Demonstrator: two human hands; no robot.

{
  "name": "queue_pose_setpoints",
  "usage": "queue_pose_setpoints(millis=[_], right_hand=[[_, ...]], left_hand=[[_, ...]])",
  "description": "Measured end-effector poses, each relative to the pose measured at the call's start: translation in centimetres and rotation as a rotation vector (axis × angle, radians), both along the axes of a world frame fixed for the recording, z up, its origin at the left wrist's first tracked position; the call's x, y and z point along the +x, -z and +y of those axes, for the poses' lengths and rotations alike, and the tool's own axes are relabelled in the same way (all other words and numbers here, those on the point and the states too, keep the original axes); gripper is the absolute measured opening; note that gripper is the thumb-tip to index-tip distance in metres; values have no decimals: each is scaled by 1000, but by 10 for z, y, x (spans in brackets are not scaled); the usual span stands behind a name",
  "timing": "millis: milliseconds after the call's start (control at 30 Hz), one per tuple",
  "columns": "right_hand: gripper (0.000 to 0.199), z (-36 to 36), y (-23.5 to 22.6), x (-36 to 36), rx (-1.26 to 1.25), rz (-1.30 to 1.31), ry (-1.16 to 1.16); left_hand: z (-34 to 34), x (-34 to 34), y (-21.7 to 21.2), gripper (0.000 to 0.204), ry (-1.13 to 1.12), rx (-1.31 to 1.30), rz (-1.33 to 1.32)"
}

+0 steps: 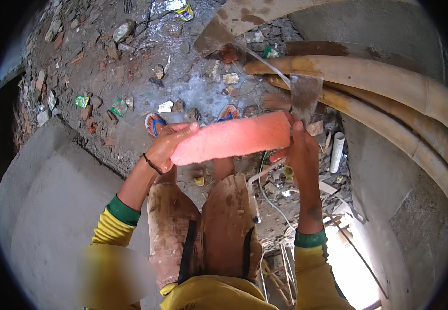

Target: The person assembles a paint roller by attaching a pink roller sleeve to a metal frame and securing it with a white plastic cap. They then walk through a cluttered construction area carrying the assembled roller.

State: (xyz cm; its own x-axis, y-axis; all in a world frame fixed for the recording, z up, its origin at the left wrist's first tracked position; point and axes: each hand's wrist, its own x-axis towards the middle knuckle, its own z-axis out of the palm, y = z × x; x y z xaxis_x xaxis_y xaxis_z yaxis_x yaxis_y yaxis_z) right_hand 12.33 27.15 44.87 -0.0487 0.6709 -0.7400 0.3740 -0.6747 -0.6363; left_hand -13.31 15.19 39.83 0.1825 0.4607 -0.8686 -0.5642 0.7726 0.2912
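A long, bright pink sponge (234, 138) with a rough surface spans the space between my two hands, in front of my legs. My left hand (168, 144) grips its left end, the thumb lying along the top edge. At the other end, my right hand (300, 155) has its fingers at the sponge and also holds a scraper (306, 97), its flat, dirty metal blade pointing away from me. A thin shiny streak runs from the blade toward the upper left; I cannot tell what it is. The scraper's handle is mostly hidden in my hand.
Thick bamboo poles (384, 77) lean across the right side. Wet ground (182, 88) holds stones, brick pieces and wrappers. A grey cement surface (64, 206) rises at left. A white pipe piece (337, 152) and a thin hose (271, 196) lie at right.
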Motion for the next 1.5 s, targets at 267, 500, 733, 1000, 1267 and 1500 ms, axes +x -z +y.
queue_pose_setpoints(millis=[267,500,733,1000,1267,1500], right_hand=[[47,-22,44,-21,7,-120,-138],[65,-44,54,-16,498,-219,-701],[38,-15,97,88,788,-285,-405],[26,32,180,146,735,-396,-416],[21,-25,323,198,305,-361,359],[39,-74,479,308,304,-479,303]], left_hand=[[28,56,94,55,-703,-220,-77],[52,118,225,47,-380,172,-763],[155,136,193,40,-354,-131,-361],[198,141,191,41,-246,-89,-249],[194,135,224,42,-7,62,303],[211,154,235,76,52,510,126]])
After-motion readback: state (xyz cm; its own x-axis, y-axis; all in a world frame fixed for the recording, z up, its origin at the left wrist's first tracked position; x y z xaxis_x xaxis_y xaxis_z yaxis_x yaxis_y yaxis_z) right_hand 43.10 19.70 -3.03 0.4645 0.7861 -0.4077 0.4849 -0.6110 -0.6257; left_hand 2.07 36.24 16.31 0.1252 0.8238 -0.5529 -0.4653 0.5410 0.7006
